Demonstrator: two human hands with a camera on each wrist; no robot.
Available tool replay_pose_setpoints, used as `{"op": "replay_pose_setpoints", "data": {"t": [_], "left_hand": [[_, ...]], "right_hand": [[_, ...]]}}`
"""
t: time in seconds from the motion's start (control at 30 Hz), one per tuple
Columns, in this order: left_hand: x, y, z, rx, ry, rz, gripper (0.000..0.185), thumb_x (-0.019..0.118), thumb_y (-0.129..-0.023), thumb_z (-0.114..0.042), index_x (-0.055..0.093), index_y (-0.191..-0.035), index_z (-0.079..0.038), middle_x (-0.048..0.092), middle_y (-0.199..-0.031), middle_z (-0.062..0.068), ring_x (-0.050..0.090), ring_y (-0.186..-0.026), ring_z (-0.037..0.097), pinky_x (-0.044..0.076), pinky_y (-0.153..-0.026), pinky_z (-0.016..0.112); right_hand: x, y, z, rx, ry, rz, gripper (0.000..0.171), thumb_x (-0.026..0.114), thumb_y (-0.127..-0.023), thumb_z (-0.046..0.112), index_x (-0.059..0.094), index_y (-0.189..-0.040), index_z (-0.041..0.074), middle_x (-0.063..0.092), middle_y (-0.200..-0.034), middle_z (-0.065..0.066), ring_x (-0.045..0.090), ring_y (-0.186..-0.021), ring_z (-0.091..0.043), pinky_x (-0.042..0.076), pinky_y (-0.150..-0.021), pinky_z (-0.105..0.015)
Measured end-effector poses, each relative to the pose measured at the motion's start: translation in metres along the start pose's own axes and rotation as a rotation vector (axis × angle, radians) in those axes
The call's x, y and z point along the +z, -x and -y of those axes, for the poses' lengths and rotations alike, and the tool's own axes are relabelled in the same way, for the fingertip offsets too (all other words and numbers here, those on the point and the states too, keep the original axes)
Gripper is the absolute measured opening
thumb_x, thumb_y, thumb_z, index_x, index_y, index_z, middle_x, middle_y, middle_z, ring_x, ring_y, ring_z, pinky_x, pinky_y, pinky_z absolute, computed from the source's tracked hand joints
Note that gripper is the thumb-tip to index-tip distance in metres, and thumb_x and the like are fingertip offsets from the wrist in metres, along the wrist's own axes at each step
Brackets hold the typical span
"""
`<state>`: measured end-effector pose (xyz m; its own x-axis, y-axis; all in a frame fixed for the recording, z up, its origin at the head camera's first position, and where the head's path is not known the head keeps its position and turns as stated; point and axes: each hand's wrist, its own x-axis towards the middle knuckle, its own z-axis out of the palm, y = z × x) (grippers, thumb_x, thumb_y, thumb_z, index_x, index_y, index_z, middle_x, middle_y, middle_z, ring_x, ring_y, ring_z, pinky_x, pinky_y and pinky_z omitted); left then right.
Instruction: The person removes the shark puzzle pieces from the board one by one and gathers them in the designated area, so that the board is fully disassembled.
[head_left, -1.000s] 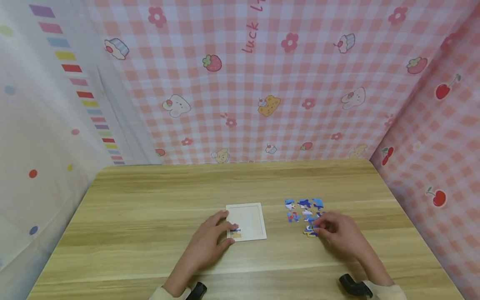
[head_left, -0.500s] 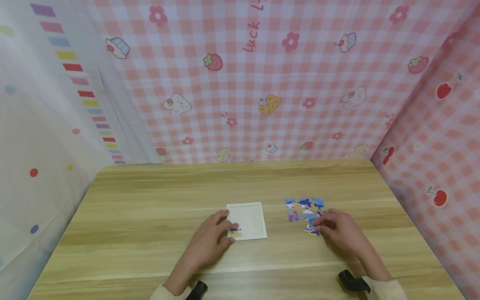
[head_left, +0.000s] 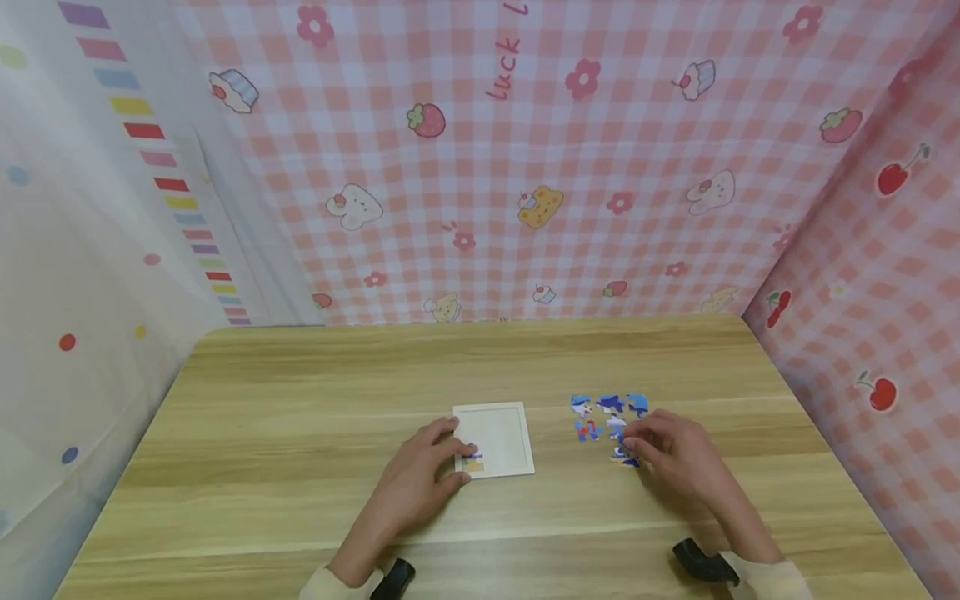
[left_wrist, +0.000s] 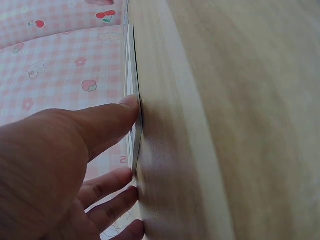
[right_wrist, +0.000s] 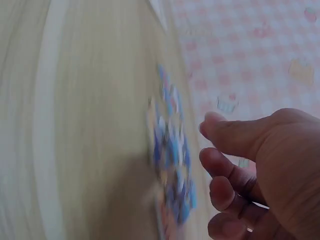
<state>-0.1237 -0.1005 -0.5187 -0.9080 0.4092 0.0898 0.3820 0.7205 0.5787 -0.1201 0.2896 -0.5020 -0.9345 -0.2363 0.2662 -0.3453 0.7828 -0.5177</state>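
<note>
A white square puzzle tray (head_left: pixel 506 442) lies on the table, and one small puzzle piece (head_left: pixel 474 466) with yellow at its bottom sits in its near left corner. My left hand (head_left: pixel 423 471) rests over the tray's left edge. Its index fingertip is on the piece's upper part, and the thumb (left_wrist: pixel 112 120) touches the near edge in the left wrist view. Several loose blue, white and red puzzle pieces (head_left: pixel 611 405) lie right of the tray. Over their near right side hovers my right hand (head_left: pixel 678 454), thumb and loosely bent fingers apart, with nothing visible between them.
The wood-grain table (head_left: pixel 300 400) runs back to a pink checked curtain (head_left: pixel 480 250). A white dotted curtain (head_left: pixel 90 400) hangs at the left, and another checked curtain (head_left: pixel 862 317) at the right. Black wrist mounts (head_left: pixel 705 562) sit at both cuffs.
My right hand has shifted slightly left and away from me over the loose pieces, covering more of those at the right. My left hand keeps its place on the tray.
</note>
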Motion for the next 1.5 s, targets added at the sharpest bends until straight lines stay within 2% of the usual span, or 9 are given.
{"op": "replay_pose_setpoints", "data": {"t": [0.2, 0.47, 0.73, 0.83, 0.97, 1.1, 1.23, 1.37, 1.5], "left_hand": [[-0.001, -0.001, 0.001, -0.006, 0.011, -0.017, 0.030, 0.080, -0.089, -0.025, 0.074, -0.118, -0.024, 0.054, -0.153, 0.009, 0.048, -0.144, 0.034, 0.042, -0.115, 0.061], [-0.002, -0.004, 0.002, 0.013, 0.005, -0.003, 0.040, 0.082, -0.087, -0.028, 0.071, -0.124, -0.019, 0.055, -0.149, 0.009, 0.051, -0.140, 0.034, 0.044, -0.114, 0.058], [-0.004, -0.005, 0.007, -0.002, -0.045, 0.045, 0.066, 0.080, -0.088, -0.035, 0.057, -0.145, -0.011, 0.043, -0.162, 0.011, 0.021, -0.158, 0.038, 0.024, -0.127, 0.058], [-0.003, -0.005, 0.008, 0.000, -0.077, 0.077, 0.070, 0.076, -0.091, -0.037, 0.051, -0.151, -0.009, 0.037, -0.166, 0.011, 0.018, -0.159, 0.039, 0.022, -0.128, 0.058], [-0.004, -0.005, 0.008, -0.004, -0.091, 0.109, 0.069, 0.072, -0.095, -0.038, 0.048, -0.153, -0.009, 0.034, -0.167, 0.011, 0.022, -0.158, 0.039, 0.022, -0.128, 0.059], [-0.005, -0.006, 0.006, -0.010, -0.094, 0.109, 0.069, 0.072, -0.095, -0.039, 0.049, -0.152, -0.010, 0.035, -0.167, 0.010, 0.025, -0.157, 0.038, 0.023, -0.127, 0.059], [-0.005, -0.005, 0.006, -0.008, -0.099, 0.106, 0.068, 0.072, -0.094, -0.039, 0.051, -0.151, -0.009, 0.036, -0.166, 0.009, 0.027, -0.156, 0.038, 0.024, -0.127, 0.059], [-0.006, -0.004, 0.006, -0.001, -0.098, 0.102, 0.068, 0.073, -0.094, -0.039, 0.051, -0.150, -0.008, 0.037, -0.166, 0.011, 0.027, -0.156, 0.039, 0.025, -0.126, 0.060], [-0.006, -0.003, 0.006, 0.005, -0.094, 0.093, 0.068, 0.074, -0.093, -0.038, 0.052, -0.149, -0.007, 0.038, -0.165, 0.012, 0.028, -0.155, 0.040, 0.025, -0.126, 0.060]], "right_hand": [[0.014, -0.011, 0.025, -0.045, -0.091, 0.015, 0.010, 0.079, -0.088, 0.007, 0.078, -0.097, 0.012, 0.065, -0.082, 0.010, 0.051, -0.068, 0.003, 0.048, -0.056, -0.019], [0.041, -0.027, 0.055, -0.040, -0.147, 0.111, 0.011, 0.077, -0.091, 0.009, 0.077, -0.101, 0.013, 0.066, -0.084, 0.011, 0.054, -0.074, 0.001, 0.052, -0.063, -0.019], [0.066, -0.041, 0.079, -0.035, -0.191, 0.183, 0.010, 0.075, -0.093, 0.012, 0.076, -0.102, 0.014, 0.065, -0.086, 0.009, 0.054, -0.074, -0.001, 0.050, -0.064, -0.019], [0.074, -0.045, 0.089, -0.012, -0.199, 0.206, 0.010, 0.074, -0.093, 0.013, 0.075, -0.103, 0.016, 0.065, -0.086, 0.010, 0.054, -0.074, -0.002, 0.050, -0.064, -0.018], [0.084, -0.050, 0.100, -0.020, -0.199, 0.214, 0.011, 0.074, -0.093, 0.012, 0.074, -0.103, 0.015, 0.064, -0.086, 0.008, 0.057, -0.076, -0.007, 0.050, -0.066, -0.019], [0.096, -0.055, 0.110, -0.043, -0.184, 0.221, 0.013, 0.075, -0.091, 0.014, 0.074, -0.104, 0.013, 0.068, -0.092, 0.004, 0.060, -0.085, -0.012, 0.052, -0.075, -0.024], [0.108, -0.055, 0.122, -0.002, -0.131, 0.225, 0.017, 0.079, -0.089, 0.022, 0.074, -0.103, 0.015, 0.068, -0.097, 0.003, 0.059, -0.092, -0.013, 0.053, -0.082, -0.030], [0.117, -0.054, 0.130, 0.041, -0.067, 0.203, 0.018, 0.082, -0.085, 0.030, 0.075, -0.098, 0.019, 0.064, -0.093, 0.005, 0.054, -0.090, -0.012, 0.049, -0.078, -0.029], [0.123, -0.052, 0.133, 0.041, -0.021, 0.166, 0.018, 0.084, -0.083, 0.031, 0.073, -0.093, 0.021, 0.062, -0.089, 0.006, 0.051, -0.087, -0.010, 0.046, -0.075, -0.026]]}}
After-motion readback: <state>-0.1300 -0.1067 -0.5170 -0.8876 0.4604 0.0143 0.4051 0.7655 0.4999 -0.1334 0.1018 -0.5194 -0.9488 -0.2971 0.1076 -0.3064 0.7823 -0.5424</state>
